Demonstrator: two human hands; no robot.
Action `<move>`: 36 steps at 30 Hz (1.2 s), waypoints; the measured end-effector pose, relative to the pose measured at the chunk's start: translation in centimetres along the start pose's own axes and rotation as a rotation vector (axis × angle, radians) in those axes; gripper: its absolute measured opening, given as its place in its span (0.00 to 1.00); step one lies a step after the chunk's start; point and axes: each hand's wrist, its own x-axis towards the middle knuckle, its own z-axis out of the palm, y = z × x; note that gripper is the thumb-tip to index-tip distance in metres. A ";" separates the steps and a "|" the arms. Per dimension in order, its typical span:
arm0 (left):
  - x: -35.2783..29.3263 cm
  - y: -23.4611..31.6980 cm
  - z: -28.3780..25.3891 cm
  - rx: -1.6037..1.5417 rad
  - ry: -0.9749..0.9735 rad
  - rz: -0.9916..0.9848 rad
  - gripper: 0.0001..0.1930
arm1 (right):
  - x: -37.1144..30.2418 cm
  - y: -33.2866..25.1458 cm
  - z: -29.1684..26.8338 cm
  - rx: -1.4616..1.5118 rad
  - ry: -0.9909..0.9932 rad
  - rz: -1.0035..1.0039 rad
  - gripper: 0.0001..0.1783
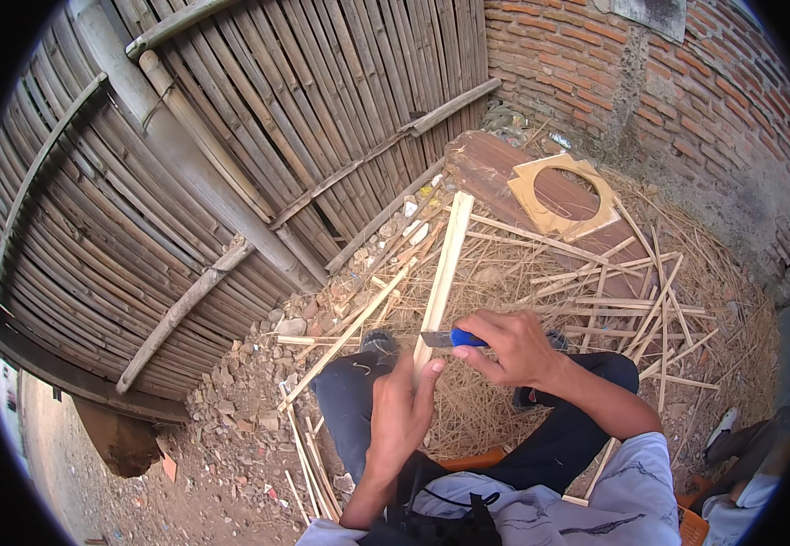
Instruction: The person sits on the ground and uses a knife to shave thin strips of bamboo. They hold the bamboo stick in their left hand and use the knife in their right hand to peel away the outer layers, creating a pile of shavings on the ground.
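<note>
Blue-hdl knife (457, 338) (agst wood strip (447, 264))

- Natural daylight, bright and diffuse, leaves mostly soft shadows.
- The pale wooden strip (447, 264) catches it strongly and looks fairly sharp.
- The dark trousers (549, 441) show little detail.
- Fisheye distortion bows the bamboo fence (340, 109) and brick wall (577, 55) toward the rim.
- The far lower-left edge looks washed out.
- Black vignetting swallows the corners.
</note>
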 end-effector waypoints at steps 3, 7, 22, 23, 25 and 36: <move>0.1 0.1 0.0 -0.010 0.007 -0.005 0.15 | -0.2 0.1 0.2 -0.028 0.007 -0.013 0.16; 0.2 0.0 0.1 -0.019 -0.004 -0.015 0.15 | -0.4 0.0 0.4 -0.060 0.028 -0.060 0.15; 0.0 -0.4 0.4 -0.087 -0.014 -0.101 0.17 | -0.4 -1.4 0.5 -0.152 0.118 -0.091 0.15; -0.1 -0.4 0.5 -0.089 -0.009 -0.106 0.18 | -0.4 -1.4 0.5 -0.159 0.120 -0.091 0.15; -0.1 -0.3 0.5 -0.096 -0.007 -0.106 0.18 | -0.5 -1.4 0.4 -0.174 0.122 -0.090 0.16; -1.2 -1.5 0.2 -0.014 -0.061 -0.136 0.21 | 0.8 1.2 -2.0 -0.235 0.302 0.114 0.15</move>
